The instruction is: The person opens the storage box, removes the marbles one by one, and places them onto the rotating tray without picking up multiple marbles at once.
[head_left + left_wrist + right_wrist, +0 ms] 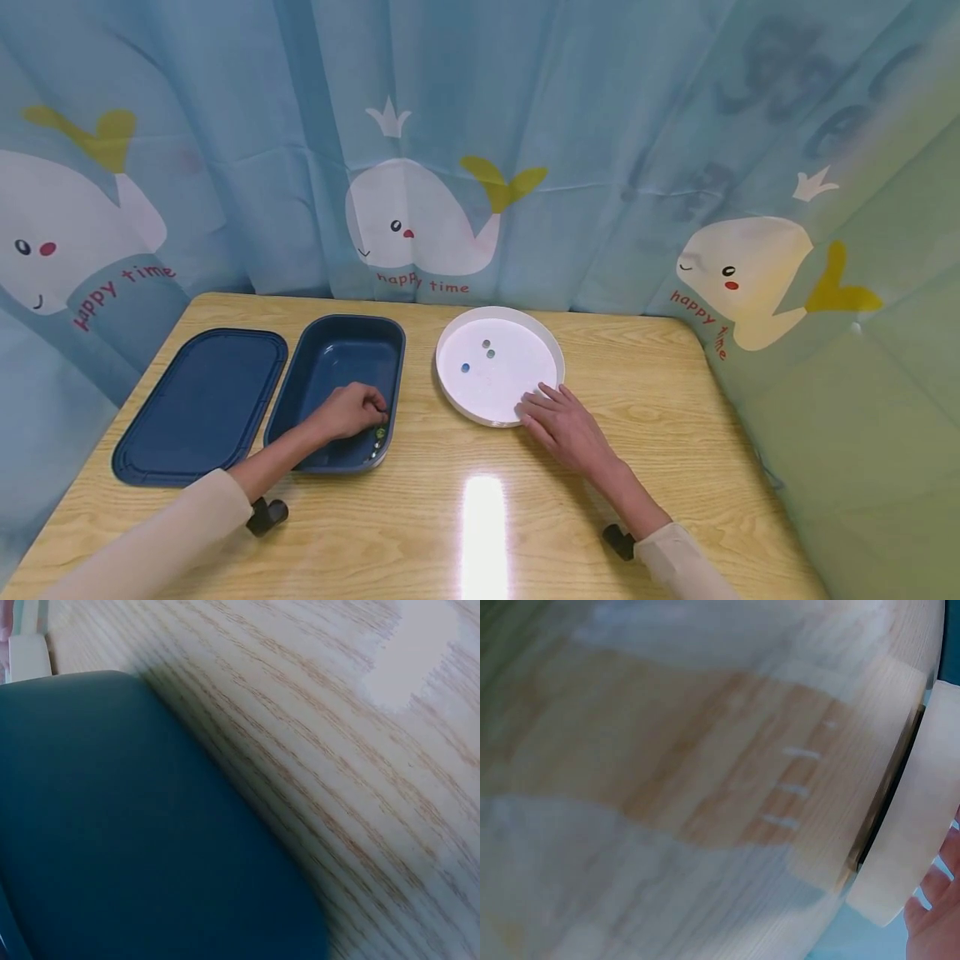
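My left hand (348, 412) reaches into a deep blue plastic bin (281, 417), fingers bent down by its right wall. Small glassy marbles (380, 432) lie just below the fingertips; whether one is pinched is hidden. To the right stands a round white tray (501, 321) with a blue marble (466, 367) and two greyish marbles (491, 353). My right hand (570, 429) rests at the tray's near right rim, fingers fairly straight and spread over it. The right wrist view shows fingers (934, 900) beside the white tray wall (911, 817); the left wrist view shows only the bin's outside (150, 825).
A flat blue lid (202, 400) lies on the wooden table (420, 525) left of the bin. A blue curtain with whale prints (600, 167) hangs along the table's back edge and right side. Black wrist cameras (267, 517) sit under both forearms.
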Tool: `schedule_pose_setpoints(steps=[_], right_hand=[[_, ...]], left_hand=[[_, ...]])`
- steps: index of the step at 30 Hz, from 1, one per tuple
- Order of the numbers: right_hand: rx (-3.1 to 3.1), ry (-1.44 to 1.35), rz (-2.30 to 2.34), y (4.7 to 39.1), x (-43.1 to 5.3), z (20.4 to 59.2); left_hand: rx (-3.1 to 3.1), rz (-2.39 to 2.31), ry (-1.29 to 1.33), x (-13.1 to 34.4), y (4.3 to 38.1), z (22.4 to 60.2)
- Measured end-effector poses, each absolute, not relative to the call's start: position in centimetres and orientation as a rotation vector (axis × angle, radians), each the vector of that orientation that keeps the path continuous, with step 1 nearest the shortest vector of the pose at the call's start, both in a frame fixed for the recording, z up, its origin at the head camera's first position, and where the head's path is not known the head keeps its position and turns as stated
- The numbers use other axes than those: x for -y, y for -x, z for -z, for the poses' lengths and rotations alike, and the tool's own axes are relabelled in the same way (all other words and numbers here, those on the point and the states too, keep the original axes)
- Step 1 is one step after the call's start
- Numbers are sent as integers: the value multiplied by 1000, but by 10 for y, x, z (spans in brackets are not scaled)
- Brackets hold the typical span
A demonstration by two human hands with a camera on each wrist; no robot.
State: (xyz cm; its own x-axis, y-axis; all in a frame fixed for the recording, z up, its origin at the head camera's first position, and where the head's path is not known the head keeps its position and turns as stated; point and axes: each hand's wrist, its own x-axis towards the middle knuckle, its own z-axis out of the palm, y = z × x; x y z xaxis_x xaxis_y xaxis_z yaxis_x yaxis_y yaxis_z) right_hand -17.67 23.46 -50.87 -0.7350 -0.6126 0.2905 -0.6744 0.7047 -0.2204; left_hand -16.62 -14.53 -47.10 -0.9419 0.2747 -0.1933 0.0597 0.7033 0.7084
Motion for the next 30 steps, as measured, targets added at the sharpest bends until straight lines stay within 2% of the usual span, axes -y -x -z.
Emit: schedule_pose_setpoints(steps=[18, 30], right_hand=[[2711, -1040, -467, 176, -233, 507], [2710, -1049, -447, 176, -234, 507]], left_hand=[[-2658, -1021, -241, 142, 167, 472], [-2703, -1153, -239, 148, 167, 470]])
